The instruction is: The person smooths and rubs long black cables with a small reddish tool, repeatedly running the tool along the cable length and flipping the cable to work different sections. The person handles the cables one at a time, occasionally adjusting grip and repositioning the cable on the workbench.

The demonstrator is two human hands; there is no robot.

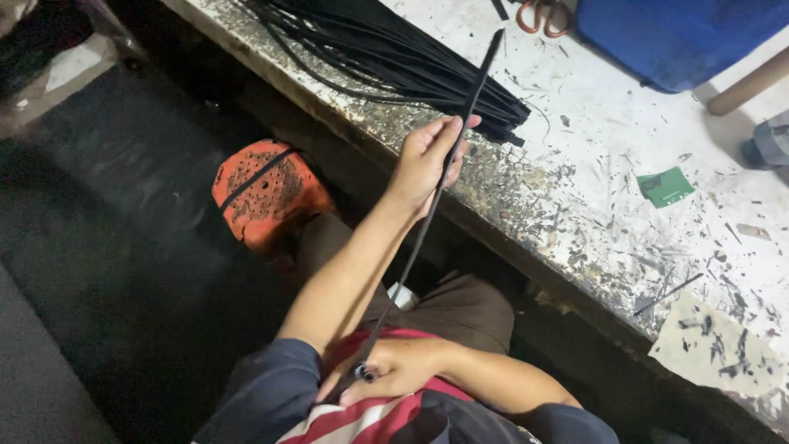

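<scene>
Hands of one person are seen from above, and both are closed on the same long black cable (427,222). The left hand (431,156) is raised near the edge of the bench (592,205); its fingers are wrapped around the cable, and the thumb is pressed along it. Above this hand the cable is stretched upward over the bench, and its free end is seen near the top of the picture, over a bundle of black cables (386,49). Below the left hand the cable is led down in a nearly straight line to the right hand (394,370), which is kept close to the body, over a red and white striped shirt (362,415). The right hand is loosely closed; the lower end of the cable, with a small round tip, is held between its fingers. The bundle of black cables is laid on the white, stained bench, just beside the left hand, with its cut ends pointed to the right. A small green piece (666,187) is laid on the bench, well apart from the hands. Orange-handled scissors (542,15) and a blue container (674,37) are placed at the far side of the bench. An orange stool (267,193) with a worn seat is placed on the dark floor (123,205), under the left forearm.
</scene>
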